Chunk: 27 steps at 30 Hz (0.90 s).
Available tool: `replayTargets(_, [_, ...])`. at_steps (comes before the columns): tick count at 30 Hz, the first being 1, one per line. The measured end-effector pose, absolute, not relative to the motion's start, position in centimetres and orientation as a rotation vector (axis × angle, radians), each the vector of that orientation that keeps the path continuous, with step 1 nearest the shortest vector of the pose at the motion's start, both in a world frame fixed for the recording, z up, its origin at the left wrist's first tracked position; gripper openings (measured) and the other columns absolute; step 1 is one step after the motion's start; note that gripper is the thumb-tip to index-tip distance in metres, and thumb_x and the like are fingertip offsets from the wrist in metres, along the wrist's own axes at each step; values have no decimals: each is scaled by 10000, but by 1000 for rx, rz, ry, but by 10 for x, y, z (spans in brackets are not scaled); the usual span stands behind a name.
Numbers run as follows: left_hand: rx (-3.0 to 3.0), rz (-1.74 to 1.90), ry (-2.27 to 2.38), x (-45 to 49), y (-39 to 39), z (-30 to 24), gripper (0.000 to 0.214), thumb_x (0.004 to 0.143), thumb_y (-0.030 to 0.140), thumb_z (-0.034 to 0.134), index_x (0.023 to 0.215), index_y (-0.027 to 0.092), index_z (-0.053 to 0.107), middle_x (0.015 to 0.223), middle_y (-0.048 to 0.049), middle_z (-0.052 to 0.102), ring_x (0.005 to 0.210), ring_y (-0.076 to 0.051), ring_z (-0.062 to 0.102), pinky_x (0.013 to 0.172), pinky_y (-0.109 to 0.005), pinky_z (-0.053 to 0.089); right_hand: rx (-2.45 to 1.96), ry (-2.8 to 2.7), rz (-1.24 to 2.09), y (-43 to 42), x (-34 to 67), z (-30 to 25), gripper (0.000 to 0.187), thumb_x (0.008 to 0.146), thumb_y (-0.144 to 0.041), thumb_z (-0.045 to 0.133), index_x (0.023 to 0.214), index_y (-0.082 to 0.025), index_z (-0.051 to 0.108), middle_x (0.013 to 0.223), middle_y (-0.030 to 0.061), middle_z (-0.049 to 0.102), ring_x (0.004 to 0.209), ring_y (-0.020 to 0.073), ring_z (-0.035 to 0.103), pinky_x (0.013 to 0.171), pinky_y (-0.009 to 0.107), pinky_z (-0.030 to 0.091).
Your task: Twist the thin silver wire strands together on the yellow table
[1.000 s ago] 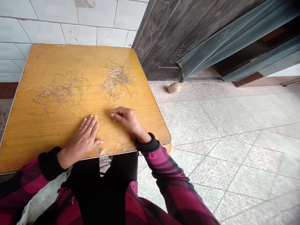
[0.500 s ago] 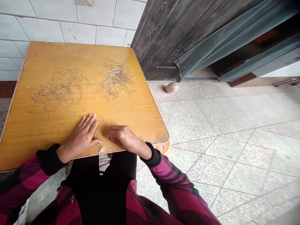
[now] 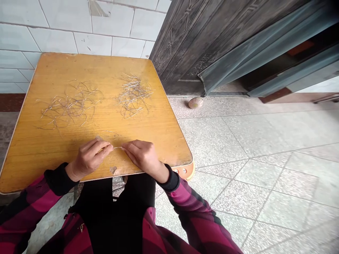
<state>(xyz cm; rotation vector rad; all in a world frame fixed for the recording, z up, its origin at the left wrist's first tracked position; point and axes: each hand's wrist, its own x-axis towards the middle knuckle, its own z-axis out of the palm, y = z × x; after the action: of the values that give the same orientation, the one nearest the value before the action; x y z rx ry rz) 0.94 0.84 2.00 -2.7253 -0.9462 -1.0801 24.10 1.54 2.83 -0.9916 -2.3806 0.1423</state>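
A thin, silvery wire [image 3: 117, 147] stretches between my hands, low over the near part of the yellow wooden table [image 3: 148, 135]. My left hand [image 3: 91, 154] pinches its left end with closed fingertips. At the other end, my right hand [image 3: 141, 154] is closed on the wire too, its fingertips pressed together. Just beyond my hands a curved bit of wire [image 3: 112, 132] shows above the tabletop. A loose pile of bent wires [image 3: 70, 107] lies at the left, and a denser pile of straighter wires [image 3: 134, 92] at the right.
A white tiled wall [image 3: 62, 42] stands behind the table. To the right are a dark carved door [image 3: 185, 46], a grey-green curtain [image 3: 233, 53] and a ball-like object [image 3: 195, 102] on the tiled floor [image 3: 227, 134]. An orange stool edge [image 3: 185, 171] juts out below the table's near right corner.
My left hand has gone from lying flat on the table to pinching the wire. The wire is now drawn fairly straight between both hands. The view has tilted up slightly.
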Motion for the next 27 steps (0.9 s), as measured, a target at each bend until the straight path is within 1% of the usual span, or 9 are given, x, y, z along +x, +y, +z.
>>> replayTargets(4, [-2626,-1129,-936,13,11,23,202,831,31,600,998,143,619,880,-87,670,768,-179,629,682,-318,560,-1072,-2377,-199,11,231,27,166,958,-223,513,993,-151,657,877,62,728,700,148,614,618,276,425])
replayTargets(7, [-2566,-1158,-920,15,12,22,197,816,16,618,983,119,616,851,-88,669,739,-174,638,658,-304,565,-1106,-2387,-290,7,227,23,159,950,-190,514,1024,-140,645,780,35,700,645,135,570,574,282,398])
replayTargets(10, [-2548,-1142,-909,14,12,19,200,807,8,629,983,102,615,846,-97,673,746,-181,655,660,-300,574,-1123,-2452,-306,2,227,18,267,933,-119,484,1166,-144,611,702,9,667,596,138,531,535,295,379])
replayTargets(13, [-2548,-1117,-919,12,11,16,195,816,12,619,988,104,614,859,-98,677,757,-182,664,669,-297,579,-1108,-2510,-291,-1,230,13,377,921,-88,463,1284,-136,555,764,23,689,618,152,544,538,306,402])
replayTargets(16, [-2547,-1089,-945,12,9,12,171,841,25,592,985,115,617,871,-91,679,763,-175,666,671,-289,577,-1099,-2526,-252,0,234,8,412,927,-79,455,1327,-147,529,903,46,720,673,154,580,567,307,441])
replayTargets(19, [-2566,-1074,-952,12,7,10,157,857,29,570,979,113,623,877,-91,679,775,-172,664,672,-282,568,-1105,-2507,-207,1,240,2,409,936,-63,438,1314,-176,546,1026,58,726,729,153,616,604,306,472])
replayTargets(22, [-2648,-1003,-938,13,6,11,141,873,26,538,942,107,629,875,-91,675,788,-174,649,685,-293,554,-1099,-2463,-146,3,245,-3,336,949,-94,454,1237,-169,610,1061,67,727,813,176,649,653,315,503])
replayTargets(27, [-2858,-697,-964,16,6,20,192,901,51,477,824,128,635,907,-92,665,839,-215,612,756,-393,508,-1119,-2350,127,3,249,-7,201,936,-206,557,1075,-201,702,1089,73,721,952,203,649,798,352,535])
